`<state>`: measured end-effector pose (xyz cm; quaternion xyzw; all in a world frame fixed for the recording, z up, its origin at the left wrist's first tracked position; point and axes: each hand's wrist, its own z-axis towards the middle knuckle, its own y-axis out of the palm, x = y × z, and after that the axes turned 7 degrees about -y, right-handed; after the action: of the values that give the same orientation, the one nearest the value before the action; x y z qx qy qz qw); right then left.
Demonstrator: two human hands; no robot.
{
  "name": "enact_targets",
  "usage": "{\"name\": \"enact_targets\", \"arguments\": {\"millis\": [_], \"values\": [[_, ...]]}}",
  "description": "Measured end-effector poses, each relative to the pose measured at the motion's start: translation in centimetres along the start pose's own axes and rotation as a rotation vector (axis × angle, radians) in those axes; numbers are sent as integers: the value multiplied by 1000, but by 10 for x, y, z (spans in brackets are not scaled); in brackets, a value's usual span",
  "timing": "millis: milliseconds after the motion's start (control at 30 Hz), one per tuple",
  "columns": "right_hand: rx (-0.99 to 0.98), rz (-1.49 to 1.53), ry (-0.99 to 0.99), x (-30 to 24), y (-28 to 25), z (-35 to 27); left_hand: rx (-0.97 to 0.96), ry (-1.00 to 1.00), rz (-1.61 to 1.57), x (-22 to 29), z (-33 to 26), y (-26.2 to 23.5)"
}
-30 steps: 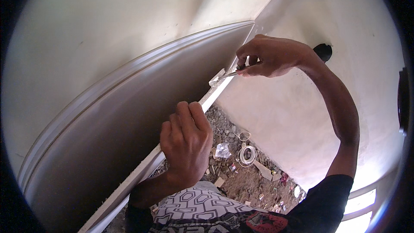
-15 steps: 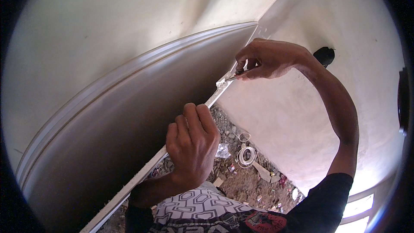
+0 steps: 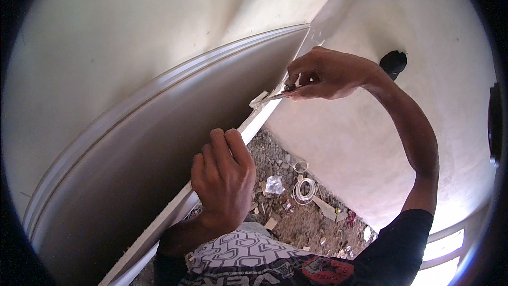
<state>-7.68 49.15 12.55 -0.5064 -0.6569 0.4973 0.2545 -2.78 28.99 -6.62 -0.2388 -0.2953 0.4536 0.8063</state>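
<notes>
Currently left hand clamped on the panel edge, right hand above it pinching a blade against that edge; likely risk: blade slips toward left fingers if panel shifts.

Wire coil on rubble floor, right of moulding strip
</notes>
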Motion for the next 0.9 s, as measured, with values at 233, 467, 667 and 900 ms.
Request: {"name": "enact_targets", "arguments": {"millis": [233, 467, 667, 900], "values": [[-35, -169, -24, -3, 10, 25, -5, 7, -3, -3, 4, 2], [-88, -163, -65, -4, 0, 22, 9, 6, -27, -5, 3, 4], [-58, -91, -71, -5, 4, 11, -18, 18, -51, -2, 0, -4], [-35, -96, -77, -13, 11, 15, 9, 17, -78, -4, -4, -5]]}}
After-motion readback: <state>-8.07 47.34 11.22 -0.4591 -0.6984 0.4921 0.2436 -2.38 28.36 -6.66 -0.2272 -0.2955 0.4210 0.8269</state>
